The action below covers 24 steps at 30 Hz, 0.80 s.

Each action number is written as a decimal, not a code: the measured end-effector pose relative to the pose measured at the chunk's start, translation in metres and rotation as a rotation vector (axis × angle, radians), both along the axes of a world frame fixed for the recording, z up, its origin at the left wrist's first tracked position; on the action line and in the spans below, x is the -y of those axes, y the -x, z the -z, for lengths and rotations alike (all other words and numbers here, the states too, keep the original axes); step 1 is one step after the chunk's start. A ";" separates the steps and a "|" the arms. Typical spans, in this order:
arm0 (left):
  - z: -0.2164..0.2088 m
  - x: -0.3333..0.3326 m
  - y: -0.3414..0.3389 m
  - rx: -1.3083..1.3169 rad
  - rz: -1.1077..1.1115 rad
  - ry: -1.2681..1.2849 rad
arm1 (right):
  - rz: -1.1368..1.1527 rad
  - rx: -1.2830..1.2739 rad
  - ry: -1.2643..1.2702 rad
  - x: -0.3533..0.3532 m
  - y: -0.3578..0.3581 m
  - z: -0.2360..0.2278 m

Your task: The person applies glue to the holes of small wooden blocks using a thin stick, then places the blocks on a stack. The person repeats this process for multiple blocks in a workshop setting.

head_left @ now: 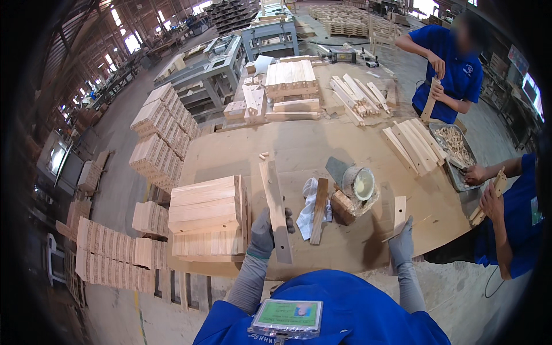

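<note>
A long pale wooden slat [275, 201] with a dark hole at its near end is in my left hand [262, 237], whose grey-gloved fingers are closed around it. My right hand [402, 244], gloved too, is closed on a shorter-looking wooden slat [400, 208] with a hole. A thin stick [392, 236] crosses at those fingers; whether they grip it as well I cannot tell. Two small dowels [263, 156] lie beyond the left slat. Between my hands are a white cloth [307, 210], a darker wood strip [319, 213] and a pot of pale paste [361, 183].
Stacked slats [204, 213] stand left of my left hand. More slats [414, 146] lie at the right, beside a tray of dowels [454, 144]. Two co-workers in blue handle wood pieces there. Wood stacks [164, 129] stand on the floor at left. Cardboard [230, 149] covers the table.
</note>
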State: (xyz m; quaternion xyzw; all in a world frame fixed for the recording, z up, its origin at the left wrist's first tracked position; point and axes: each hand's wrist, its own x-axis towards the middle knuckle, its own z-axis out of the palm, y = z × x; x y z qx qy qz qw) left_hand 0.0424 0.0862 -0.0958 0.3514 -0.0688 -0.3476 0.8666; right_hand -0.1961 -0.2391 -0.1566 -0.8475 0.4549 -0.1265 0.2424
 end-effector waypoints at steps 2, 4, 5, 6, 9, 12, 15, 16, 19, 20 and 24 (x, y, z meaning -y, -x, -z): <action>-0.022 0.011 -0.004 0.004 -0.020 -0.036 | 0.006 -0.052 0.005 0.008 -0.015 -0.004; -0.009 0.019 -0.015 -0.096 -0.056 -0.019 | 0.020 -0.169 -0.023 0.009 -0.035 -0.017; -0.003 0.025 -0.021 -0.148 -0.071 -0.008 | -0.003 -0.198 0.068 0.017 -0.040 -0.003; -0.003 0.035 -0.025 -0.185 -0.095 0.014 | -0.012 -0.228 0.161 0.029 -0.040 0.023; 0.021 0.052 -0.054 -0.161 -0.177 -0.034 | -0.009 -0.286 0.261 0.032 -0.049 0.048; 0.026 0.077 -0.090 -0.158 -0.236 0.026 | -0.001 -0.288 0.281 0.027 -0.051 0.052; 0.031 0.109 -0.135 -0.117 -0.333 0.009 | 0.006 -0.280 0.248 0.023 -0.049 0.042; 0.028 0.117 -0.148 -0.105 -0.337 -0.005 | 0.007 -0.280 0.221 0.022 -0.049 0.040; 0.046 0.143 -0.190 -0.160 -0.320 -0.048 | 0.011 -0.284 0.171 0.023 -0.048 0.042; 0.053 0.152 -0.203 -0.192 -0.305 -0.075 | 0.014 -0.291 0.153 0.023 -0.049 0.042; 0.100 0.185 -0.265 -0.215 -0.258 -0.176 | 0.042 -0.294 0.141 0.023 -0.047 0.044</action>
